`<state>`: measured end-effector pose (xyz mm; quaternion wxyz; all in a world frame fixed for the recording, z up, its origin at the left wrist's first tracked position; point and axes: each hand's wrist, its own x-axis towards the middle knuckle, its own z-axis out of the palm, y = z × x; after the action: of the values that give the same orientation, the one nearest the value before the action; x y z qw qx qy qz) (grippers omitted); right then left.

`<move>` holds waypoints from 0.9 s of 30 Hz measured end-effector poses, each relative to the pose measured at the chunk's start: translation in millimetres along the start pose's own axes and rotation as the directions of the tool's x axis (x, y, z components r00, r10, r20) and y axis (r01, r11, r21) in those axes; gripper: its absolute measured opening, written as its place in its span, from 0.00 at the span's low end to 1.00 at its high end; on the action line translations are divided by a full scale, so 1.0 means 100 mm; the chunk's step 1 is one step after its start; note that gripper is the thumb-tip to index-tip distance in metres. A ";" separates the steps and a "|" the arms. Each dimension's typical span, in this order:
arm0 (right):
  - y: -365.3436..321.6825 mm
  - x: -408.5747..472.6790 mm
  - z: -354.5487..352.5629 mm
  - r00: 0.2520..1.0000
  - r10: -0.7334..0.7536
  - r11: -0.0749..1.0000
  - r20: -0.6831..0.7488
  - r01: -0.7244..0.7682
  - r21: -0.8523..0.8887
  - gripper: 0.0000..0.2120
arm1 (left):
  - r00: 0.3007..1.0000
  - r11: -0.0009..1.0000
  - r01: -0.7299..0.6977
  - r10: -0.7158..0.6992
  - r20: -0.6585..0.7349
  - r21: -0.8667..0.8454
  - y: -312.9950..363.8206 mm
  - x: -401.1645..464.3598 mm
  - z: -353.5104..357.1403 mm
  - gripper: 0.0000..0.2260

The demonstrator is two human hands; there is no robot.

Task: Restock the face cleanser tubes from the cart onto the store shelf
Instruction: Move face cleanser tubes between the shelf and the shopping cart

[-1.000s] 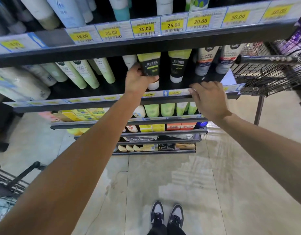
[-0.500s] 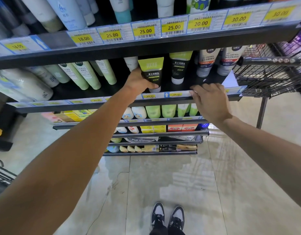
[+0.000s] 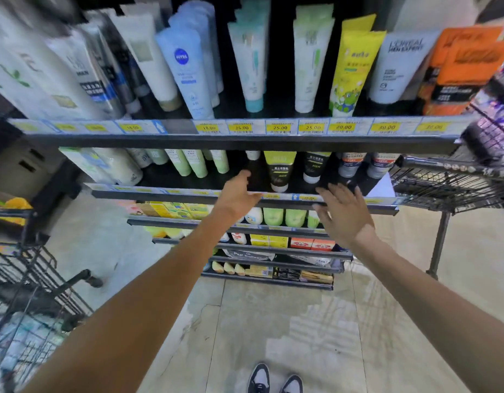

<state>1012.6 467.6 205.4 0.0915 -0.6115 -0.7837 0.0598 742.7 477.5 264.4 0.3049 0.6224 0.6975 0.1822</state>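
Observation:
A black and yellow-green cleanser tube (image 3: 279,171) stands cap-down on the second shelf (image 3: 171,192), beside a matching tube (image 3: 314,167). My left hand (image 3: 239,194) hovers at the shelf's front edge just left of that tube, fingers apart, touching nothing. My right hand (image 3: 341,212) is lifted off the shelf edge with fingers spread, below and right of the tubes. A wire cart (image 3: 454,182) stands at the right of the shelf.
The upper shelf (image 3: 245,140) holds rows of white, blue, yellow and orange tubes behind yellow price tags. Pale green tubes (image 3: 197,165) stand left of my left hand. A second wire cart (image 3: 32,279) is at the lower left. My shoes (image 3: 273,381) are on the tiled floor.
My left hand has let go of the black and yellow-green tube, which now stands on the shelf. My right hand has lifted off the shelf edge and spread. The view has tilted up.

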 end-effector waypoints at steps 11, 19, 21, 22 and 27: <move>-2.02 -0.45 -0.55 0.932 -0.357 0.924 0.065 0.341 0.174 0.26 | 0.985 0.957 0.102 -0.058 -0.165 0.270 -0.71 -1.78 -0.83 0.28; -3.92 -0.76 -0.49 0.832 -0.548 0.820 0.093 0.511 0.257 0.28 | 0.901 0.932 0.324 -0.251 -0.353 0.165 -2.11 -3.08 -1.56 0.27; -4.44 -0.86 -0.36 0.803 -0.584 0.798 0.117 0.542 0.263 0.28 | 0.872 0.914 0.385 -0.312 -0.377 0.133 -2.50 -3.44 -1.73 0.27; -4.70 -0.91 -0.29 0.785 -0.605 0.784 0.130 0.559 0.270 0.28 | 0.855 0.902 0.418 -0.350 -0.383 0.108 -2.70 -3.60 -1.82 0.26; -5.83 -1.13 0.04 0.668 -0.722 0.687 0.179 0.666 0.291 0.28 | 0.755 0.835 0.550 -0.493 -0.433 0.010 -3.53 -4.27 -2.22 0.24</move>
<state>486.0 215.2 313.8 0.0571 -0.2378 -0.9519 0.1844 347.3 31.1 291.5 0.1458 0.3691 0.9022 0.1689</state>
